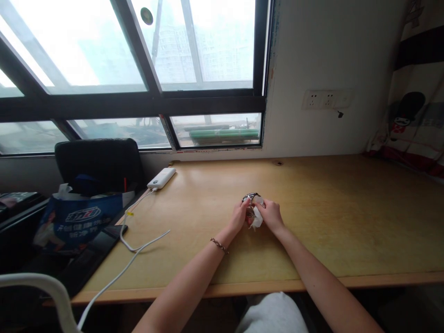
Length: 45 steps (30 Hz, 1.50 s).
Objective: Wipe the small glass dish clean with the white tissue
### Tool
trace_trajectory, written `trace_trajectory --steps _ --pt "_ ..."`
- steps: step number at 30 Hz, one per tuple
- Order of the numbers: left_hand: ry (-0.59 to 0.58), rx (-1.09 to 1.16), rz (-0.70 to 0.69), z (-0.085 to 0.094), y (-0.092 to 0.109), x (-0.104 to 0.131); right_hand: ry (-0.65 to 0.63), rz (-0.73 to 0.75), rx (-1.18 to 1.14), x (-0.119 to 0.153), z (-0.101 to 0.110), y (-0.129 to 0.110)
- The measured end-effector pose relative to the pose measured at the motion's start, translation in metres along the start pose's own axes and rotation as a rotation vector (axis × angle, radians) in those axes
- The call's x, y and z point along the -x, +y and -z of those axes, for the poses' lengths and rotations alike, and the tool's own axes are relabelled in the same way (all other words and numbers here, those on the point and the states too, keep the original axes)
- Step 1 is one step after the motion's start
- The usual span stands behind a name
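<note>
Head view, down over desk (312,222)

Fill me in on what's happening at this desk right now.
A person sits at a wooden desk by the window, both hands together near its middle. The left hand and the right hand hold a small shiny metal object, possibly a wristwatch, along with a bit of white tissue or cloth pressed against it. To the left, a white power bank lies on the desk with its white cable trailing off the front edge. A dark phone or tablet rests at the desk's left edge.
</note>
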<state>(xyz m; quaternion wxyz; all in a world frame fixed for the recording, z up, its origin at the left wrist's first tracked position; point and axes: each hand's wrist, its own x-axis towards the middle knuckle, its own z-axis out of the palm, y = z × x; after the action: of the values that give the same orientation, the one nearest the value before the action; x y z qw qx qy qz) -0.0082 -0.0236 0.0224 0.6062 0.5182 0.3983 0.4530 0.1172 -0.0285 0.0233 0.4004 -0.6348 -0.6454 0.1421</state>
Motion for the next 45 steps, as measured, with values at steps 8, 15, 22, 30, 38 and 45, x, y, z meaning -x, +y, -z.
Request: trace_trajectory --steps 8,15,22,30,38,45 --pt "-0.019 0.055 0.108 0.006 -0.009 -0.006 0.086 0.241 0.29 0.006 0.013 -0.004" --pt "-0.139 -0.017 0.133 0.01 -0.005 -0.005 0.082 0.278 0.204 0.008 0.017 -0.01" --pt "-0.148 -0.08 -0.168 0.002 0.0 0.008 0.077 -0.019 0.071 -0.001 0.017 -0.004" --pt "-0.112 -0.185 -0.402 -0.005 0.007 0.015 -0.124 -0.294 -0.148 -0.012 0.007 0.011" --pt "-0.168 -0.095 -0.323 -0.006 0.005 0.009 -0.028 -0.203 0.076 -0.011 0.012 0.01" --pt "-0.138 -0.219 -0.153 0.001 -0.001 0.002 0.05 0.053 0.342 -0.001 0.024 -0.005"
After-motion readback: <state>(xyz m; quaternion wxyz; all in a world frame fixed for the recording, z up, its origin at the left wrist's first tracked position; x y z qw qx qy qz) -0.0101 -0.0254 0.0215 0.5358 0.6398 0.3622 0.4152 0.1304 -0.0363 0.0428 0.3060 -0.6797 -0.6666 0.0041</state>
